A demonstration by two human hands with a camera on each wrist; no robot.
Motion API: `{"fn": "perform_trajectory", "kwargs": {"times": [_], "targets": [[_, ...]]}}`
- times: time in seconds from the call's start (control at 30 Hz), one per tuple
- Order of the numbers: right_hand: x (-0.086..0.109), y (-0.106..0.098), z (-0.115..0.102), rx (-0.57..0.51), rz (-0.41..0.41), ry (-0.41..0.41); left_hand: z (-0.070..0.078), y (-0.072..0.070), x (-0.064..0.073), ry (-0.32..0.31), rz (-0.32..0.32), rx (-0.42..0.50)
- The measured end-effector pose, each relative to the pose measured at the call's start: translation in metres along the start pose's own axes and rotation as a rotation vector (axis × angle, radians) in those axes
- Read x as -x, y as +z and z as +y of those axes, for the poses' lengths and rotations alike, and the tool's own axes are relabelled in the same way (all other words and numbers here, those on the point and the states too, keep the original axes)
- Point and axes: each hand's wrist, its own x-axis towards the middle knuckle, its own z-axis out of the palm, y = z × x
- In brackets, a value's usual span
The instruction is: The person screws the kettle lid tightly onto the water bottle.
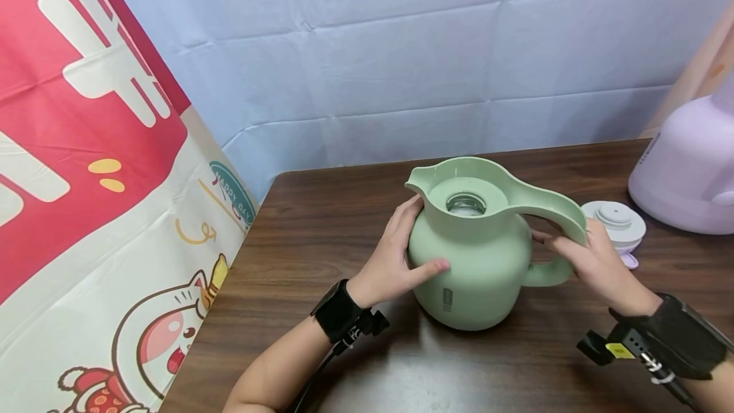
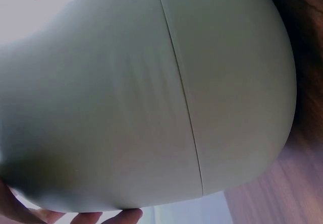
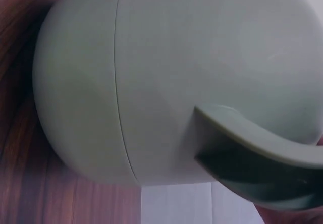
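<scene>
A brown table is seen across the lower half of the frame. A green jug is stood upright on it, just right of the middle, with its top open. The jug's round side is pressed by the left hand, fingers spread flat and thumb laid across the front. The right hand is reached through the jug's handle; its fingers seem to be curled round it, but this is partly hidden. A small white lid is lying just behind that hand.
</scene>
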Motion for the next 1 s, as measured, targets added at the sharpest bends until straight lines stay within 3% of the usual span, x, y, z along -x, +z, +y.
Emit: {"fn": "perform_trajectory", "kwargs": {"times": [0.33,0.57,1.0], "targets": [[-0.001,-0.003,0.002,-0.027,-0.052,-0.049,0.01,0.003,0.011,-0.05,0.034,-0.074],[0.002,-0.002,-0.002,0.025,-0.023,0.017,0.018,0.003,0.018,-0.067,0.055,-0.097],[0.004,-0.003,-0.002,-0.012,-0.1,0.032,0.025,0.003,0.025,-0.084,0.066,-0.111]]}}
